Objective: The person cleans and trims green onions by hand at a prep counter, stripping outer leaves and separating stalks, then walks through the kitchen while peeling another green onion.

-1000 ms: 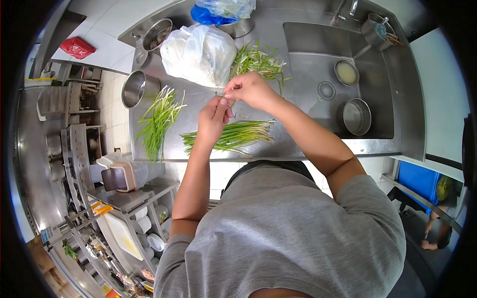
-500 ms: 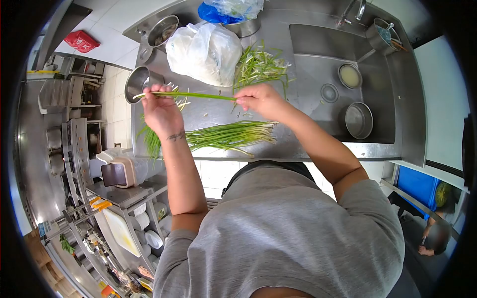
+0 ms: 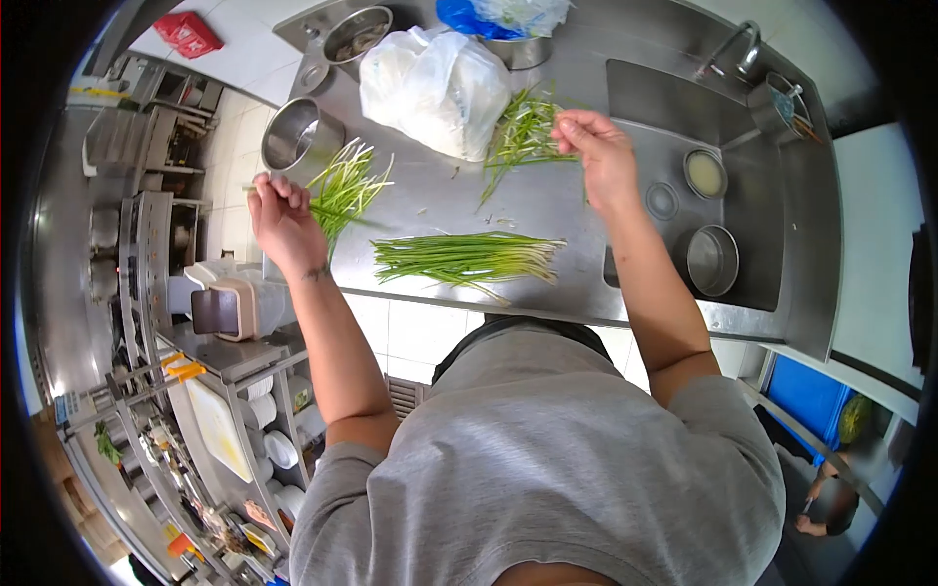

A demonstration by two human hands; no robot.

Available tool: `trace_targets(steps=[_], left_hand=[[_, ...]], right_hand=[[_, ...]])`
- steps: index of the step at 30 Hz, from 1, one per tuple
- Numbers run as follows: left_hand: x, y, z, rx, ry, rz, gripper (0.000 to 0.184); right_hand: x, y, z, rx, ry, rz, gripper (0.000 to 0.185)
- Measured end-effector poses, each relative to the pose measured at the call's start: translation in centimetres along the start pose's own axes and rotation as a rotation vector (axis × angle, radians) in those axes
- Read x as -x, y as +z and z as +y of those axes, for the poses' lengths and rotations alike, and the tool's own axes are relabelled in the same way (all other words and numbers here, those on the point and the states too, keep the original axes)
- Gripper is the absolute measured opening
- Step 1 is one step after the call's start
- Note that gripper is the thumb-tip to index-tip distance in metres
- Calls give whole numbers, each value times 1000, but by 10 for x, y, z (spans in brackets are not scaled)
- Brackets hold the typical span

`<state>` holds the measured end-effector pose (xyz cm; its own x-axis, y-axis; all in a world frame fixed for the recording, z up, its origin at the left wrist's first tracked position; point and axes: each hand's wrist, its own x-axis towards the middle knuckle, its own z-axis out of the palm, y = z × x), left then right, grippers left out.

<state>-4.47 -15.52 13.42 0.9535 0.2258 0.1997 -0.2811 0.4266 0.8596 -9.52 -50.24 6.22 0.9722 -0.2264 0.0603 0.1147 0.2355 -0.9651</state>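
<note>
My left hand [image 3: 283, 220] is closed around a green onion, whose blurred green leaf shows on both sides of the fingers. Just right of that hand, a loose bundle of green onions [image 3: 354, 186] lies with its white ends pointing up. My right hand [image 3: 598, 156] is pinched at the right edge of a heap of pale green onion trimmings [image 3: 523, 132]; whatever its fingertips hold is too small to make out. Between the hands, nearer my body, a neat row of green onions [image 3: 459, 259] lies on the steel counter [image 3: 430, 210], white ends to the right.
A full white plastic bag [image 3: 430, 93] stands at the back, beside a steel pot [image 3: 298, 137] and a bowl [image 3: 357, 39]. On the right, the sink [image 3: 645, 88] holds a bowl of cloudy liquid [image 3: 704, 174] and a steel pan [image 3: 712, 261]. Another person [image 3: 831, 498] is at lower right.
My hands have moved apart: the left to the left with the green onion, the right up and right to the trimmings. The green onion no longer stretches between them. The view has shifted slightly.
</note>
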Motion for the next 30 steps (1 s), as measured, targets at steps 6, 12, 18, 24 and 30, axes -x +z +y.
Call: trace_targets(steps=[6,12,18,24,30], left_hand=[[-74,-103,-50,-1073,-16,-252,21],[-25,-99,-100,-1495,102,-442,40],[77,-43,-146,-1162,58,-924,26],[98,-1,-128,-1037,2,-1109,28],[75,54,58,-44,-96,-1350,27]], right_hand=[[-21,12,50,1370,-474,77,25],[2,13,81,1420,-348,43,21],[68,-5,120,1307,140,-492,15],[103,10,120,1507,125,-344,17],[117,2,111,1561,169,-234,22]])
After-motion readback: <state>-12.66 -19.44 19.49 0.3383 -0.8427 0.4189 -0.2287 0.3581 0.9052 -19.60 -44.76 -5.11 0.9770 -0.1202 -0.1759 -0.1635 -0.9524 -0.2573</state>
